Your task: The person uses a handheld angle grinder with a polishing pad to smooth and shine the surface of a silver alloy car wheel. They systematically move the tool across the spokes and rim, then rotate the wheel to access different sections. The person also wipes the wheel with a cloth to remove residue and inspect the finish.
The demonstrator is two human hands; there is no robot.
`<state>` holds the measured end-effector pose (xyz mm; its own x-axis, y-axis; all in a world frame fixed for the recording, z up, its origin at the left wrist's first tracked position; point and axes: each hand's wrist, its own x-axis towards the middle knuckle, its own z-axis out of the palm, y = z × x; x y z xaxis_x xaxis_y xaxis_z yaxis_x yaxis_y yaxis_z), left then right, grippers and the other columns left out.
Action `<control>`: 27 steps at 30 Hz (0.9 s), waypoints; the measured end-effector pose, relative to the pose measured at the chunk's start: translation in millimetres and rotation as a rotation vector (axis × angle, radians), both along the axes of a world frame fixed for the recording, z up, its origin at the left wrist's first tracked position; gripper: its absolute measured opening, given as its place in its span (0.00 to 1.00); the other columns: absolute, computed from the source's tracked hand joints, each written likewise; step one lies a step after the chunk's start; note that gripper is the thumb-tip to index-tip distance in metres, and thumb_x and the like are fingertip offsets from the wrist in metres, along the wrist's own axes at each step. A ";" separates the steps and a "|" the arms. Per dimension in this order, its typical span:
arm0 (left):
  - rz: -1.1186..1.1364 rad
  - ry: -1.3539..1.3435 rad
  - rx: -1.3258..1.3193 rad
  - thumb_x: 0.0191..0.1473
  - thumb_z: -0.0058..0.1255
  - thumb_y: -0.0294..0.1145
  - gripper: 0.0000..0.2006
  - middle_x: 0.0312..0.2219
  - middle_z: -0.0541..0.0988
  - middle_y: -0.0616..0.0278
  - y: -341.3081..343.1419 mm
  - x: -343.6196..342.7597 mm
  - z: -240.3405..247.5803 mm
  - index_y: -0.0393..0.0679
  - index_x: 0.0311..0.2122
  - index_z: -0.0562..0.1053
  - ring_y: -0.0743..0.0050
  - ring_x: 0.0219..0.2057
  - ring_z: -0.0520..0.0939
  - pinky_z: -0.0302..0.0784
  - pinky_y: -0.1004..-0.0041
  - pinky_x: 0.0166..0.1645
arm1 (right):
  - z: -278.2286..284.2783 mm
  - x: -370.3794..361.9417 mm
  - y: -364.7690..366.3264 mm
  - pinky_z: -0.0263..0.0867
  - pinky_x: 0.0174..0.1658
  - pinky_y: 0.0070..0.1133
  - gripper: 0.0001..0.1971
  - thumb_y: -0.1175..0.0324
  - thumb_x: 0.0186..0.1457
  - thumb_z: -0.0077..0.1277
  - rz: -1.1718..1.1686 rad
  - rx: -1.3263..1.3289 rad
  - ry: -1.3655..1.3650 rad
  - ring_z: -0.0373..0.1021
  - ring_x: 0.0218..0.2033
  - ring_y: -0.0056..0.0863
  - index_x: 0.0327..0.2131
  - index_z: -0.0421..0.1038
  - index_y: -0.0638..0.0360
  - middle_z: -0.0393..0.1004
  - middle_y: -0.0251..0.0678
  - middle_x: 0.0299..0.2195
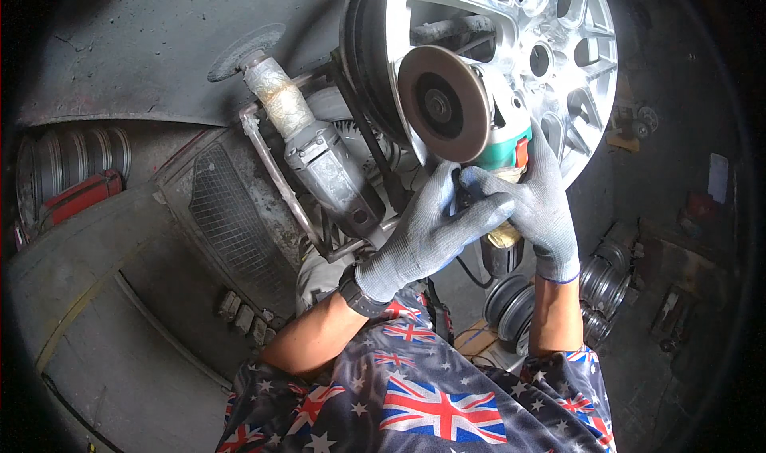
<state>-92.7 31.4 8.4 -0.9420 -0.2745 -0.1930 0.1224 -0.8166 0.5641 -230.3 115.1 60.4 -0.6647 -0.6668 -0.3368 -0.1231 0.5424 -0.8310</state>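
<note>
Both my hands wear grey knit gloves and meet at an angle grinder [504,151] with a green and white head. My right hand [546,201] wraps the grinder's body from the right. From the left, my left hand [427,233] closes against the same body, its thumb lying across it; part of its grip is hidden. A round brown sanding disc [471,118] with a dark centre faces me on the tool. Just behind the disc stands a silver alloy wheel [527,22] with branching spokes. Whether disc and wheel touch, I cannot tell.
Left of the wheel, a larger grey power tool [327,166] with a wrapped neck sits in a bent metal frame [275,185]. More rims [606,277] lie on the floor at lower right. A red object [84,197] rests beside stacked rims [76,158] at far left.
</note>
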 end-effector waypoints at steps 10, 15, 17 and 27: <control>0.059 0.015 -0.092 0.60 0.56 0.20 0.18 0.39 0.68 0.73 0.3 -3.3 -3.6 0.42 0.53 0.66 0.87 0.43 0.70 0.68 0.81 0.52 | 3.9 -2.4 -3.6 0.67 0.57 0.27 0.44 0.65 0.43 0.73 0.027 -0.014 -0.014 0.72 0.52 0.28 0.62 0.59 0.64 0.74 0.42 0.52; 0.050 0.029 -0.081 0.60 0.56 0.20 0.18 0.40 0.68 0.74 2.9 -2.0 -5.9 0.42 0.53 0.66 0.87 0.44 0.70 0.69 0.81 0.53 | 1.3 -1.1 -2.2 0.67 0.57 0.27 0.47 0.66 0.42 0.73 0.007 -0.033 -0.015 0.72 0.52 0.28 0.64 0.57 0.64 0.74 0.43 0.53; 0.039 0.021 -0.128 0.60 0.59 0.26 0.25 0.43 0.71 0.68 4.5 -1.6 -12.0 0.40 0.59 0.63 0.83 0.46 0.74 0.73 0.77 0.52 | 2.8 -1.1 -1.9 0.67 0.58 0.27 0.47 0.66 0.42 0.73 0.002 -0.020 -0.042 0.72 0.53 0.28 0.63 0.57 0.64 0.74 0.43 0.53; 0.068 0.026 -0.059 0.60 0.56 0.19 0.20 0.43 0.71 0.70 7.2 -1.9 -8.4 0.43 0.56 0.66 0.85 0.47 0.74 0.73 0.81 0.55 | 1.9 -1.0 -0.6 0.67 0.58 0.27 0.47 0.66 0.42 0.74 -0.008 -0.026 -0.048 0.72 0.52 0.28 0.63 0.57 0.65 0.74 0.42 0.53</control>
